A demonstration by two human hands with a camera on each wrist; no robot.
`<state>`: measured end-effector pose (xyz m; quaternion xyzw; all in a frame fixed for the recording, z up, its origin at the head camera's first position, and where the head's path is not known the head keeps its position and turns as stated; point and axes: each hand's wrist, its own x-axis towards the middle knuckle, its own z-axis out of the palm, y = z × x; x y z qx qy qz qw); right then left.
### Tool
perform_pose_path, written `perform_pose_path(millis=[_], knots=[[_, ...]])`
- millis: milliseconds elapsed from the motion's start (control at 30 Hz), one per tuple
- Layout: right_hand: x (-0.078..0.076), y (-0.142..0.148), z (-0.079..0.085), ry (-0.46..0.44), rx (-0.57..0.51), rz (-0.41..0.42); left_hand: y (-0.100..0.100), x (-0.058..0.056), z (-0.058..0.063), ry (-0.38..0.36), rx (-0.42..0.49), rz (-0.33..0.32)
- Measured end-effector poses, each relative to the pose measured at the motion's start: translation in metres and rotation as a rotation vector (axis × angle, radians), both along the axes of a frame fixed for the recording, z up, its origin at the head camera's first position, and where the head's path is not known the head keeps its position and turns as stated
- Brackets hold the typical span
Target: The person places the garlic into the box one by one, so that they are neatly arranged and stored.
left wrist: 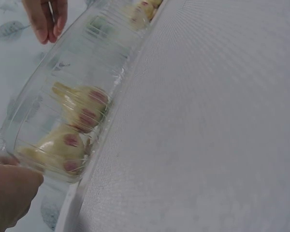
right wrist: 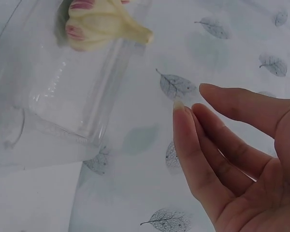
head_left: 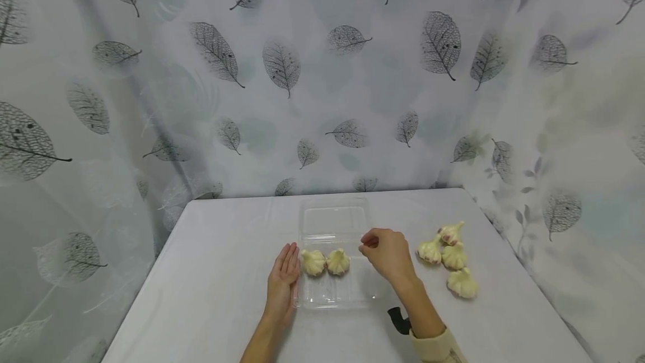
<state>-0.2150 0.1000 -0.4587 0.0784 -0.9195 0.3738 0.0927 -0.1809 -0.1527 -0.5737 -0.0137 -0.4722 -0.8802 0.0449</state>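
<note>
A clear plastic clamshell box [head_left: 332, 296] lies unfolded on the table, its lid [head_left: 336, 220] toward the back. Two garlic bulbs [head_left: 313, 263] [left wrist: 63, 150] sit side by side at the left of its base. My left hand [head_left: 283, 280] stands along the box's left side with straight fingers touching it; in the left wrist view part of that hand [left wrist: 12, 193] is at the box's end. Above the right part of the box, my right hand [head_left: 387, 254] holds nothing. The right wrist view shows its thumb and bent fingers apart [right wrist: 237, 150], near one garlic bulb [right wrist: 99, 24].
Several more garlic bulbs [head_left: 454, 256] lie in a group on the table to the right of my right hand. A white cloth covers the table [head_left: 211, 273]. Leaf-printed curtains [head_left: 322, 88] hang behind it and at both sides. A black strap piece [head_left: 400, 321] hangs by my right wrist.
</note>
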Motion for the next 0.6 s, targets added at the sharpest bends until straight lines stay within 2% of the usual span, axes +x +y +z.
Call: perform_pose_path(millis=[233, 600], knots=[[0.006, 0.010, -0.006, 0.015, -0.033, -0.022, -0.001, 0.000, -0.001, 0.008, -0.034, -0.002], [0.017, 0.038, -0.015, 0.022, -0.076, -0.129, 0.000, -0.001, -0.002, 0.004, -0.032, -0.001]])
